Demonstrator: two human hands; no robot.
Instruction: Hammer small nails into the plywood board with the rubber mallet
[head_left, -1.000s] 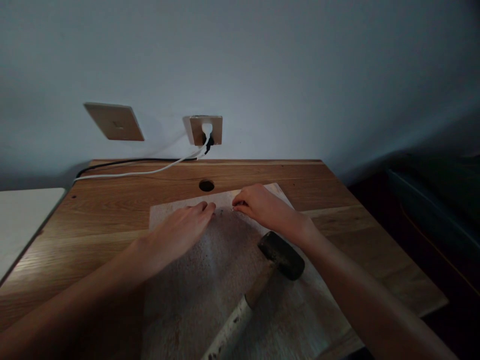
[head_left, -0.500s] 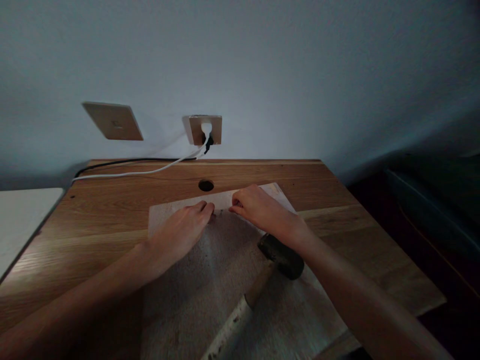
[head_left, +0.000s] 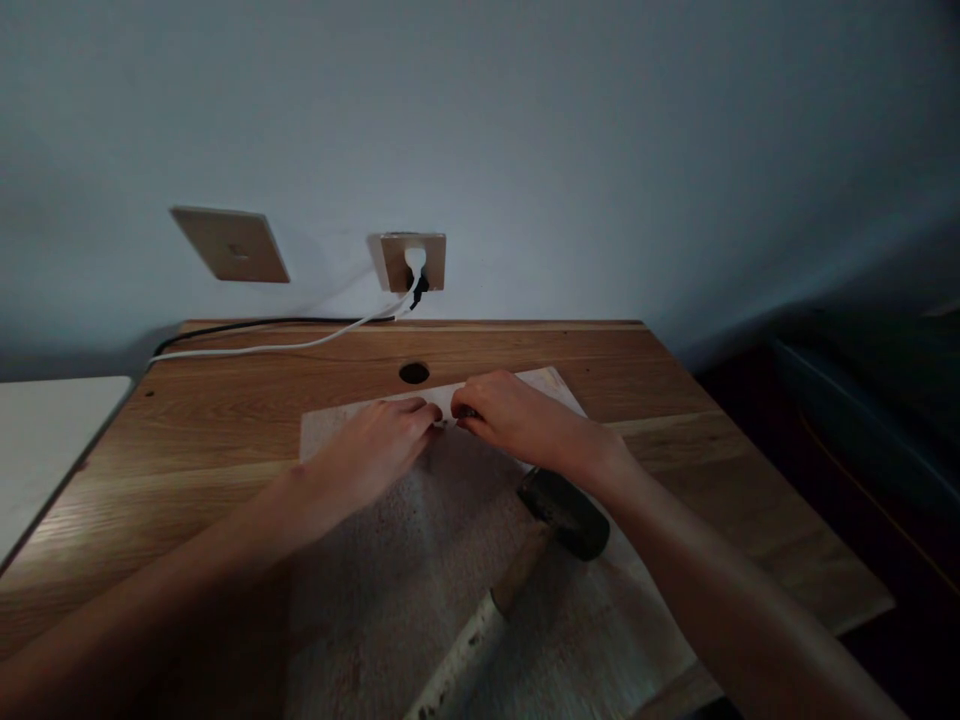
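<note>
A pale worn board [head_left: 450, 590] lies on the wooden desk [head_left: 225, 440]. My left hand [head_left: 375, 455] rests on the board with its fingers together, fingertips meeting those of my right hand [head_left: 510, 420] near the board's far edge. My right hand's fingers are curled in a pinch on something too small to make out. A hammer lies on the board by my right wrist, its dark head [head_left: 562, 512] towards the right and its pale handle [head_left: 472, 640] pointing to the near edge.
A round cable hole [head_left: 413, 373] sits in the desk beyond the hands. A white and a black cable [head_left: 285, 335] run along the back edge to a wall socket [head_left: 412, 262]. A blank wall plate [head_left: 229, 245] is left of it. A white surface [head_left: 45, 440] adjoins the desk at left.
Both hands have drawn closer together, so that their fingertips now meet at the board's far edge. The hammer has not moved.
</note>
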